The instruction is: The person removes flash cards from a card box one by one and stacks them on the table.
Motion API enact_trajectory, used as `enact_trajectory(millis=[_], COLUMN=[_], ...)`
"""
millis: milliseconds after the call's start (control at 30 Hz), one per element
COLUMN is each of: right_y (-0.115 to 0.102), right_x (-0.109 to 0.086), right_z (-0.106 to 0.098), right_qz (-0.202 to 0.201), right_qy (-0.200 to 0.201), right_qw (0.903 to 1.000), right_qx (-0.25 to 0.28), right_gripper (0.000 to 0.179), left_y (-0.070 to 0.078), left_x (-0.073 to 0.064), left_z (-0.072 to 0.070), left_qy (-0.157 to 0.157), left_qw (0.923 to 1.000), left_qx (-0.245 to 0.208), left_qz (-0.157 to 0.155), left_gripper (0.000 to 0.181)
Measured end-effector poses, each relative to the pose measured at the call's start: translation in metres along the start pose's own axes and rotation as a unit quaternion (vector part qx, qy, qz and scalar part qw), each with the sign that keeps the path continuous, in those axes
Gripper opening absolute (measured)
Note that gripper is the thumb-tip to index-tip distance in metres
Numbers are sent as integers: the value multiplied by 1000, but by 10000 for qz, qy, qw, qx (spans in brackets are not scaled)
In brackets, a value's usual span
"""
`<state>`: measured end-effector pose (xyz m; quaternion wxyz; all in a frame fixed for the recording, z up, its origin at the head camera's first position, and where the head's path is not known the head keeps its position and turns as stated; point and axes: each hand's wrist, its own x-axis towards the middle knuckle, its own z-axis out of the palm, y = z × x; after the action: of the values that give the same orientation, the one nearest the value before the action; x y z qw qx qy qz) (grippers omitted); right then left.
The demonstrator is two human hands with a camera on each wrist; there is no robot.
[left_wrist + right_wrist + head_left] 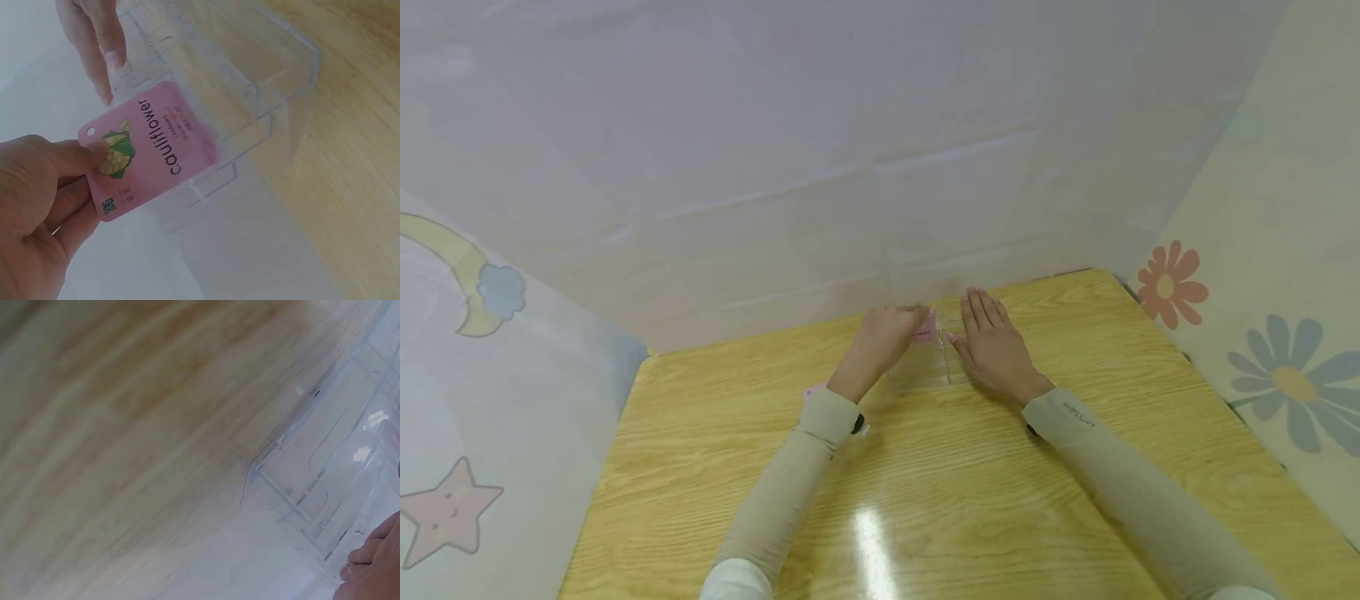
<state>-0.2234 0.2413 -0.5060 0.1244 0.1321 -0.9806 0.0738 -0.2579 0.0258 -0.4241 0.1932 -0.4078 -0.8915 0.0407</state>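
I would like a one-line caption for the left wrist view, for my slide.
The left hand pinches a pink cauliflower card at a clear stepped holder, the right hand nearby.

Showing pink on the card (150,164), with black lettering (157,136) and a green-and-yellow drawing (119,157). Repeating pink on a small piece (815,391) toward seven o'clock in the head view. Gleaming clear on the tray (256,109). Running yellow-brown in grain over the table (955,475). Showing beige on the left sleeve (775,500) and right sleeve (1135,475). Picturing a yellow moon (463,260) and blue cloud (501,292) at nine, a pink star (451,512) at eight, a coral flower (1166,287) and a grey-blue flower (1294,383) near three.
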Motion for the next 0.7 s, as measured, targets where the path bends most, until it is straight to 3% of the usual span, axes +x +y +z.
enact_trajectory(millis=[333, 533, 700], right_y=[-1, 0, 1], right_x=[-1, -1, 0], right_z=[-1, 0, 0], right_qz=[-36, -23, -33], right_qy=[33, 51, 22], right_qw=[10000, 10000, 10000], right_qx=[30, -13, -40], right_gripper=[75, 76, 76], left_y=[-1, -7, -16], left_x=[8, 12, 18], left_z=[-17, -17, -18], left_qy=[-917, -1028, -1131], left_qw=[9931, 9867, 9726], left_qx=[-678, -1209, -1969], left_qz=[-264, -360, -504], left_gripper=[30, 26, 25])
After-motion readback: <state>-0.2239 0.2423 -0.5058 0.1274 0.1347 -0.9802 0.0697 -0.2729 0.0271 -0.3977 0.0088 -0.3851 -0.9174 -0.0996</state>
